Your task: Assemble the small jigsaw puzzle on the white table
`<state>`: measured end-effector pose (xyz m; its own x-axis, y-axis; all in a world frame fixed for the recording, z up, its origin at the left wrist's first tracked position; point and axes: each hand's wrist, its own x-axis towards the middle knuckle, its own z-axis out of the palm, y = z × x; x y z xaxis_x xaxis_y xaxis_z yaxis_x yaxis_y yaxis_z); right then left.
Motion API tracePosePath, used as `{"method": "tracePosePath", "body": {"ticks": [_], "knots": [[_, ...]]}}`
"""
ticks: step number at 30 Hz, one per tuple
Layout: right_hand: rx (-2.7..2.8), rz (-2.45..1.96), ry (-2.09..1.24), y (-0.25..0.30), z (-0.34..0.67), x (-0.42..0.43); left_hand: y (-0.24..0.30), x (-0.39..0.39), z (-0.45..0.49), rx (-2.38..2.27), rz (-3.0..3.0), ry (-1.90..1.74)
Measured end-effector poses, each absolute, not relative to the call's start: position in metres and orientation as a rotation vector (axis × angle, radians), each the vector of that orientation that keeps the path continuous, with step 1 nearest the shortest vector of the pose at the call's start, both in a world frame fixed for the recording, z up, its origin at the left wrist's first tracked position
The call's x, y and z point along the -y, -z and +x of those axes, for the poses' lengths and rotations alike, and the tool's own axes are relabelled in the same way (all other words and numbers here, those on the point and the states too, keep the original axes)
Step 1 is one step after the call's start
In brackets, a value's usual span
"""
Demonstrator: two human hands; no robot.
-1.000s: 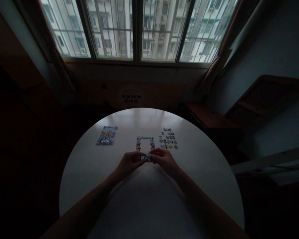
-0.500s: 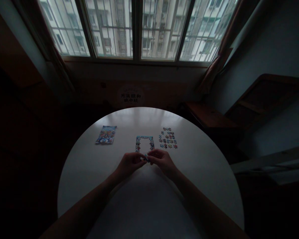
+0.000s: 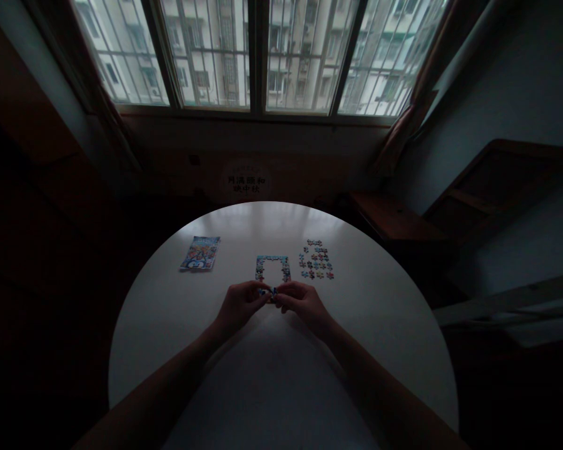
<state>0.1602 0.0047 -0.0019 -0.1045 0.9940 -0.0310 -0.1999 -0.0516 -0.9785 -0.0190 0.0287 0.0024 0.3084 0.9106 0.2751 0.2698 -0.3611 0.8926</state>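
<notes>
My left hand (image 3: 244, 301) and my right hand (image 3: 304, 301) meet over the near side of a rectangular jigsaw frame (image 3: 272, 257), made of joined puzzle pieces around an open middle. Small puzzle pieces (image 3: 273, 290) are pinched between the fingertips of both hands. My fingers cover part of them and part of the frame's lower edge. Loose puzzle pieces (image 3: 319, 265) lie spread in rough rows to the right of the frame. On the left is a colourful printed picture sheet or packet (image 3: 200, 253).
All of this rests on a round white table (image 3: 164, 350). Behind it are a wall and a barred window (image 3: 258, 56). A brown wooden bench or stool (image 3: 398, 215) stands past the table's right rim, with a wooden chair-like frame (image 3: 492, 169) farther right.
Both hands have shifted slightly away from me and to the left, with the pinched pieces now over the frame's near side. The loose pieces and the picture sheet have stayed put.
</notes>
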Motion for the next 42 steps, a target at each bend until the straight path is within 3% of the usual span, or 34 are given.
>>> {"method": "tracePosePath", "body": {"ticks": [42], "knots": [[0.837, -1.032, -1.369, 0.001, 0.176, -0.014, -0.001, -0.029, -0.020, -1.078, 1.966, -1.076]]}}
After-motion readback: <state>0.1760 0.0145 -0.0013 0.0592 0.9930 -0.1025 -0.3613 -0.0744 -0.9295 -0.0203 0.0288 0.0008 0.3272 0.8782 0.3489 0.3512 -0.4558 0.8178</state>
